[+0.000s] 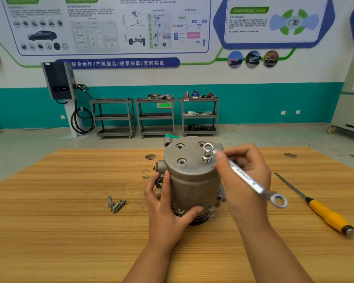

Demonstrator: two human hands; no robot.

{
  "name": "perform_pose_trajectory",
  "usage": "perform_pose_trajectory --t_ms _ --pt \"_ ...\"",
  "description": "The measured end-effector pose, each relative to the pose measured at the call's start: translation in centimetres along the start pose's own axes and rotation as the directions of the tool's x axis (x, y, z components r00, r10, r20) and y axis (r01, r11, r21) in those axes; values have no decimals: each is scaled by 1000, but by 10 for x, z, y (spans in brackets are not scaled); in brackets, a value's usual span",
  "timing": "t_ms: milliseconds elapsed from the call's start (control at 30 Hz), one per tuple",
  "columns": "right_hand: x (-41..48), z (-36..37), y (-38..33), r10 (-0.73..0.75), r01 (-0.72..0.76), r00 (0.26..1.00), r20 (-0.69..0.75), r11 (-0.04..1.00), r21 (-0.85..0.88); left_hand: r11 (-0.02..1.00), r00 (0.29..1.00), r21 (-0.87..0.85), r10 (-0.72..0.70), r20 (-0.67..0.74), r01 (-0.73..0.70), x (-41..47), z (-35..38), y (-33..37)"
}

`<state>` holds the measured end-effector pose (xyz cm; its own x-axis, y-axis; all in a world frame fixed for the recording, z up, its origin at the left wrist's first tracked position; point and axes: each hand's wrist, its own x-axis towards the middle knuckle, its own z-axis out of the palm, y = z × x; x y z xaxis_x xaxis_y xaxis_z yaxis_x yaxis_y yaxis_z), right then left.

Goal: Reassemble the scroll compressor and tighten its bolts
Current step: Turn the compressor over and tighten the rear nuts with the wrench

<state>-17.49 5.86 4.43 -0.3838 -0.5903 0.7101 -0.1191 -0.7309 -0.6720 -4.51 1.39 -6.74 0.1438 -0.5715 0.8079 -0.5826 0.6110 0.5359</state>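
- Grey cast-metal cylindrical scroll compressor point(192, 180) stands upright on end; three bolt holes point(182, 161) in its flat top are empty.
- Silver flanged bolt point(207, 158) sits upright in the top's right-hand hole.
- Three loose silver flanged bolts point(116, 204) lie clustered left of the compressor's base.
- Silver double-ring spanner point(247, 178) slants over the compressor's right edge, its upper ring just beside the seated bolt.

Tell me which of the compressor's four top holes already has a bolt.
The near-right one on the compressor, beside the wrench ring end: a bolt stands in it; the rest are empty.
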Motion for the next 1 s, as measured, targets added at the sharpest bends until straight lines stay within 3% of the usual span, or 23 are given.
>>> perform_pose_trajectory --t_ms 100,267,633,867,1000 --pt "21 -12 -1 164 -179 983 87 958 222 1000 999 -9 -24 24 24 0 0 1" --pt "51 -26 3 256 -332 916 307 916 227 1000 1000 -8 -8 23 9 -1 0 0" --pt "63 -25 15 371 -444 866 334 879 175 1000 999 -11 0 35 0 0 0 -1" --pt "66 -25 18 486 -584 789 377 784 211 1000 999 -4 3 35 -3 0 0 -2" --pt "75 -24 15 471 -557 782 409 823 116 1000 1000 2 10 28 -10 0 0 0"
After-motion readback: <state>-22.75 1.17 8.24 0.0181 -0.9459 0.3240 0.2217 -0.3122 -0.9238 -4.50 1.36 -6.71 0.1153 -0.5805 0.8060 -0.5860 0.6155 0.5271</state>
